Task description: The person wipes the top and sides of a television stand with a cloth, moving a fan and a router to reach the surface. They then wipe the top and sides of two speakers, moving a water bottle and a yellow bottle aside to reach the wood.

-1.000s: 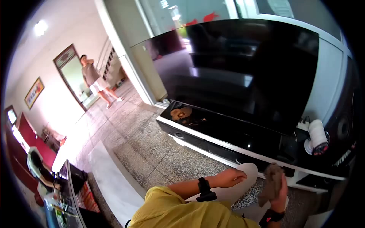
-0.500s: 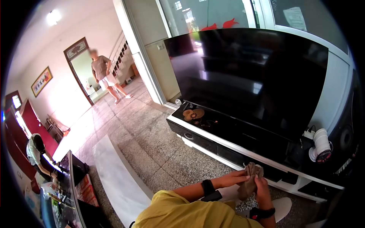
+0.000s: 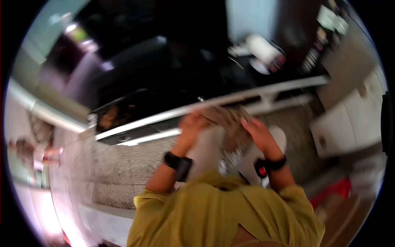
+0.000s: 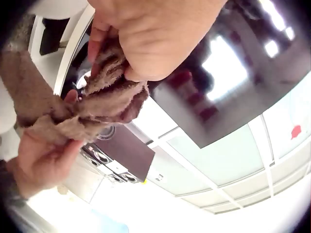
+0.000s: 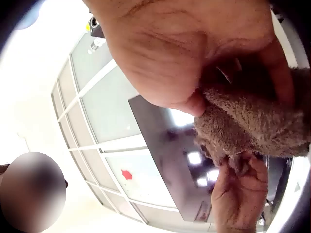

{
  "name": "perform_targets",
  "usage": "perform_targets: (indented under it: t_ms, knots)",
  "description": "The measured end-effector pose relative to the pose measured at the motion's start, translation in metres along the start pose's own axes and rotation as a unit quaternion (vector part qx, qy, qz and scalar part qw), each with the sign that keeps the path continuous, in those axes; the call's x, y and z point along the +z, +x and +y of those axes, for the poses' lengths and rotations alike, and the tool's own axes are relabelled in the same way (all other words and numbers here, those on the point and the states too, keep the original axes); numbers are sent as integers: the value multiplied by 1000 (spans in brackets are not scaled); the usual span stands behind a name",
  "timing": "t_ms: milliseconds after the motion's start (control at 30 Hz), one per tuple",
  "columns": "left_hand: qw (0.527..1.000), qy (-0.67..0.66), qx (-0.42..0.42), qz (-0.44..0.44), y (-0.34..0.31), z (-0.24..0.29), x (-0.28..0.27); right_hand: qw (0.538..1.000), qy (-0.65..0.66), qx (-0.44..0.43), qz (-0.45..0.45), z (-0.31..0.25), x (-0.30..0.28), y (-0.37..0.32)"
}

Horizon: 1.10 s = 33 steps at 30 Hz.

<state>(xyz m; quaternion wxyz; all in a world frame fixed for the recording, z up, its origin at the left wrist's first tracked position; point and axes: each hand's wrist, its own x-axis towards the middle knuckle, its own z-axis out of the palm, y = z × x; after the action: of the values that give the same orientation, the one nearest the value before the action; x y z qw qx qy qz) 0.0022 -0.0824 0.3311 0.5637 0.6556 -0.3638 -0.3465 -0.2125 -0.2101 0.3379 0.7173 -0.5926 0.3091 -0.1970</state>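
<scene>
The fingers of the left hand (image 3: pixel 191 127) grip a brown cloth (image 3: pixel 224 117) from above, folds bunched beneath the thumb; those of the right hand (image 3: pixel 261 133) pinch it at the opposite side. With 2 hands sharing the hold, the limp fabric is probably being kept gathered instead of sagging loose. It hangs in the air between the hands, above the pale legs (image 3: pixel 207 150).

Its bunched length runs crosswise from hand to hand, roughly along the cabinet's front; neither end makes a clear tip. In the left wrist view, 1 flatter flap trails past the right hand; its exact edge is hard to follow.

Further out come 2 dark wristbands (image 3: pixel 178 165), then the white-edged cabinet (image 3: pixel 247 94) bearing a large black television (image 3: pixel 140 61) and a white cylinder (image 3: pixel 263 48). A blurred person (image 3: pixel 28 150) is far off, left.
</scene>
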Motion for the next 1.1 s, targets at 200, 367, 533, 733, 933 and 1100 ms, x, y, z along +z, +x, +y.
perform_targets:
  t_ms: [200,367,533,733,933,1100]
  knots:
    - [964,-247,-4,-98,37,11,32,983,171,-41,47,2,-37,-11]
    - [982,-165,-88,-31,60,-10,56,956,277,-37,89,1,-53,-14]
    - [961,-184,-131,-158,56,-22,69,967,214,-44,132,6,-61,-10]
    - [931,-219,-191,-223,51,-28,97,972,-188,-120,67,32,-50,0]
    - [945,-214,-171,-179,59,-34,99,985,-95,-116,85,48,-60,8]
    - [942,-224,-138,-208,56,-18,106,983,-90,-115,107,30,-78,0]
